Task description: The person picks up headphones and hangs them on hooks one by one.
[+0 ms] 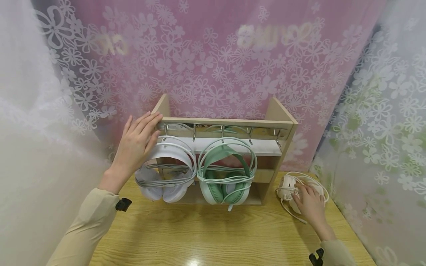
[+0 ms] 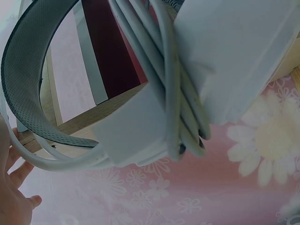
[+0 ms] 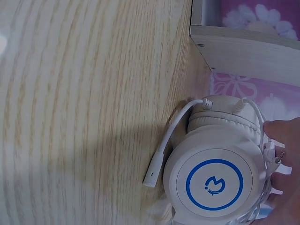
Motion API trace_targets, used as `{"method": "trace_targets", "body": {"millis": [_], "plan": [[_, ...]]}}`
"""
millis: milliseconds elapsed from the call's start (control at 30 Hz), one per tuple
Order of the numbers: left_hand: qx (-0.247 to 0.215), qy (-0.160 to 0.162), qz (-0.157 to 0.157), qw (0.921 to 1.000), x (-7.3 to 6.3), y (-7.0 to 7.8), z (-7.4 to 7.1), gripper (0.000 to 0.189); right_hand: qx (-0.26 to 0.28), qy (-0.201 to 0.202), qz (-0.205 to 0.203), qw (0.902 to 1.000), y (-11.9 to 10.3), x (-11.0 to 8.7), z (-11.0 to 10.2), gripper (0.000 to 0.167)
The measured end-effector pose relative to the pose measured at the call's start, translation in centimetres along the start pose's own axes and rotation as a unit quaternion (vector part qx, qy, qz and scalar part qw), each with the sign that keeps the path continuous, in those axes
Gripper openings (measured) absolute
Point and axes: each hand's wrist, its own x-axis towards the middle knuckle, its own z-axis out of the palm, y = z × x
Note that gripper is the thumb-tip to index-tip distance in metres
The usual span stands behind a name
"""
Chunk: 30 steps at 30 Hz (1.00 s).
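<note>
Blue-ringed headset (image 3: 215, 161): off-white, round smooth cup, thin cords; lies on the wood-grained table (image 1: 199, 236), right of the rack (image 1: 280, 112). Rack: pale boards, curved metal hooks, bearing a white headset (image 1: 176, 192) and a green-padded headset (image 1: 208, 193), both cord-wrapped. Left hand (image 1: 134, 142): fingers extended, resting on rack's upper left corner. Right hand (image 1: 311, 205): touches blue-ringed headset's corded side; whether pinching, cannot tell.

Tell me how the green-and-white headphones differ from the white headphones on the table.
The green-and-white headphones hang from a hook on the rack; the white headphones rest on the table beside it. The green-and-white headphones have green ear pads and a green band, while the white headphones look whitish apart from a blue ring and logo. Both have looped cords.
</note>
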Motion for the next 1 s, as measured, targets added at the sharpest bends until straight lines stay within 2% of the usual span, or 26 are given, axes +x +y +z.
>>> {"method": "trace_targets", "body": {"millis": [433,733,1000], "plan": [[0.000,0.001,0.000,1.0000,0.0,0.1,-0.1,0.047,0.010,-0.004,-0.009,0.9999,-0.1,-0.8,-0.5,0.039],[0.001,-0.001,-0.001,1.0000,0.0,0.1,-0.1,0.047,0.032,0.040,-0.063,0.9967,0.3,-1.5,-0.7,0.035],[0.006,0.003,0.000,1.0000,0.0,0.1,0.0,0.046,0.042,0.047,-0.084,0.9945,0.5,-2.1,-1.0,0.033]]}}
